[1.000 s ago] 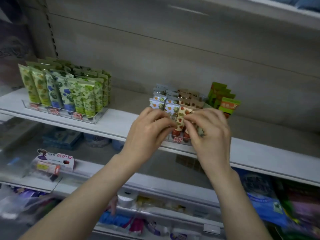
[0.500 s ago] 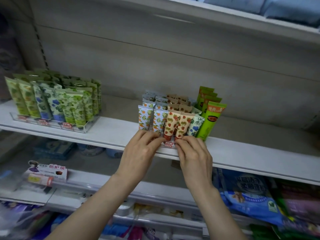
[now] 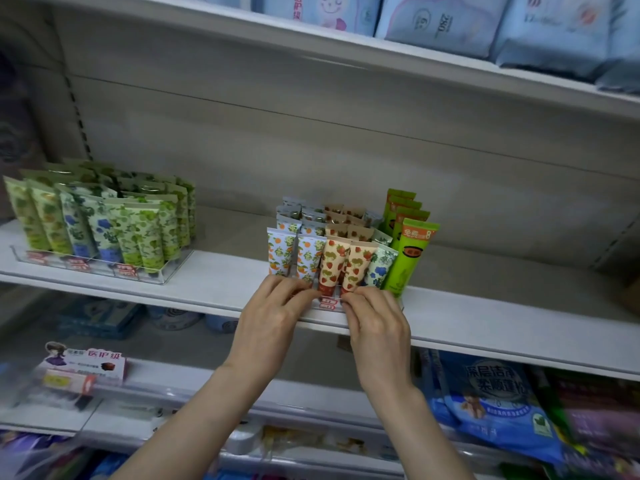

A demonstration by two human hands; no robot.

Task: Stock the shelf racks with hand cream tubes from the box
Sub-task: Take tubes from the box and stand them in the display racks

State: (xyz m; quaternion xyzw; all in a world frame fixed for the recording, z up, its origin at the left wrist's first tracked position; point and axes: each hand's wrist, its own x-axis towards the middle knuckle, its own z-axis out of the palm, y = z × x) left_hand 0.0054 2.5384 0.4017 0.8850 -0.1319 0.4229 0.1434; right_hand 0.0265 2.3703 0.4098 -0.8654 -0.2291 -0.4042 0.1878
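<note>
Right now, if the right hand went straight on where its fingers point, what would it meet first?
The right hand would likely meet the cream strawberry-print tube first; they may already touch.

1. Shelf board (image 3: 485, 306): white and matt, painted-metal look, smooth along its front edge.
2. Clear rack (image 3: 166, 271) at the left end: hard transparent plastic, glossy, catching light.
3. Hand cream tubes (image 3: 332, 261): smooth printed plastic with a soft sheen.
4. Blue bag (image 3: 491, 403) below: shiny, crinkled plastic film.
5. Pale packs (image 3: 440, 22) up top: soft, matt film wrap.
</note>
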